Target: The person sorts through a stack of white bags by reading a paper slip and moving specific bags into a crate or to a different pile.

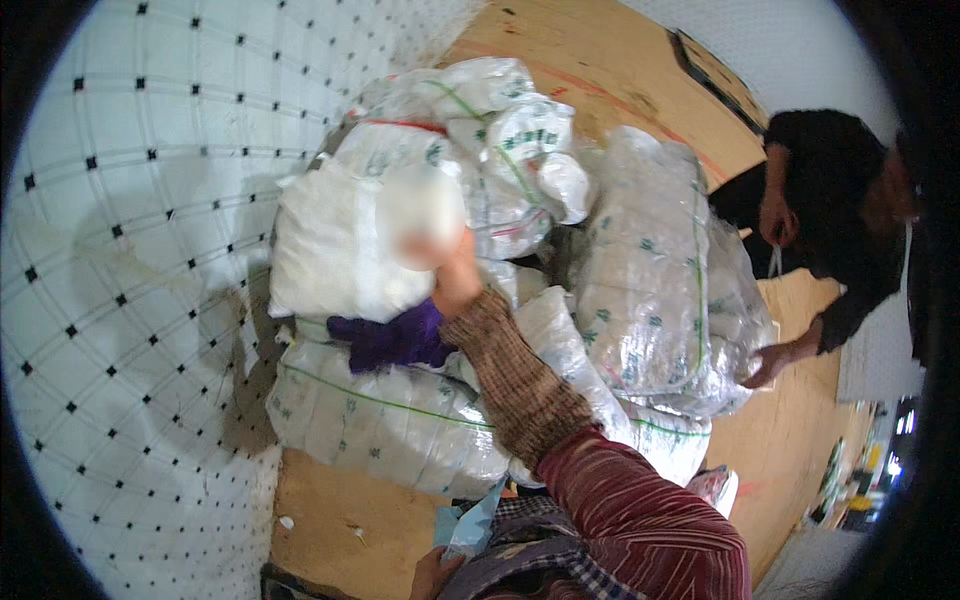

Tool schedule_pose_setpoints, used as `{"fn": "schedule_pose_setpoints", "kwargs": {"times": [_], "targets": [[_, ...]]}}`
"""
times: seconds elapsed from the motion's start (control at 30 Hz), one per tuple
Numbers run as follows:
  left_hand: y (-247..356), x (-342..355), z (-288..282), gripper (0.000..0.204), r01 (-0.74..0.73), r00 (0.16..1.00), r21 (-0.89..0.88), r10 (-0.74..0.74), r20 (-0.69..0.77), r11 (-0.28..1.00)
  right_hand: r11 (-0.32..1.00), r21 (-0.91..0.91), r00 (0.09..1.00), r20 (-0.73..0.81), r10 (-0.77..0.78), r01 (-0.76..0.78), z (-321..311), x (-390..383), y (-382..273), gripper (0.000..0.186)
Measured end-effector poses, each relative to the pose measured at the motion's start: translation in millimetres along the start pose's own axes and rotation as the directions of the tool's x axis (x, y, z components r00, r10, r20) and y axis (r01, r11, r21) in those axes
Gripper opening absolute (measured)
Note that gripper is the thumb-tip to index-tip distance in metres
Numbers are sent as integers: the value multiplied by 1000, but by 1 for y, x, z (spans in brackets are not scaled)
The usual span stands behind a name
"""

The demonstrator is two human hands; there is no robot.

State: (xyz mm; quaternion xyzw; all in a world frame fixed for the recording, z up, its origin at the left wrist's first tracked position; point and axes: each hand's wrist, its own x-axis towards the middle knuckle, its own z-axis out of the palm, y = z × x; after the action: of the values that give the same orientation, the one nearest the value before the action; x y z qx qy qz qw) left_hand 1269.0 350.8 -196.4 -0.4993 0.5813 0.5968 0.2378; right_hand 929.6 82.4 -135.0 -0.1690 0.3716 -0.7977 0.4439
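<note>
My right arm, in a striped red sleeve with a brown knitted cuff, reaches up to a white bundle (325, 245) in clear wrap. My right hand (459, 275) is at the bundle's right side; a pale blur hides its fingers. Beneath the wrist lies purple cloth (400, 338), on top of another plastic-wrapped bundle (390, 425) with a green band. Low in the view, my left hand (434, 574) is partly cut off by the edge. Its fingers are closed at the edge of a light blue sheet (470, 525) in front of my checked clothing.
More wrapped bundles (640, 270) are piled on the wooden floor (335, 510). A white wall (130, 300) with black dots rises at left. At right, a person in black (825, 140) holds a white strap (776, 262) and rests one hand (768, 364) against the pile.
</note>
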Motion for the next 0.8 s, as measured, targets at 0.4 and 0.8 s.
{"fn": "schedule_pose_setpoints", "kwargs": {"times": [0.4, 0.8], "targets": [[10, 10, 5, 41, 19, 999, -50, -21, -40, 999, -320, -843, 884, -327, -334, -433, -199, 99, -79, 70], [17, 0, 14, 39, 59, 985, -180, -86, -149, 982, -223, -975, 997, -1, -81, -19, -142, 169, -93, 62]]}}
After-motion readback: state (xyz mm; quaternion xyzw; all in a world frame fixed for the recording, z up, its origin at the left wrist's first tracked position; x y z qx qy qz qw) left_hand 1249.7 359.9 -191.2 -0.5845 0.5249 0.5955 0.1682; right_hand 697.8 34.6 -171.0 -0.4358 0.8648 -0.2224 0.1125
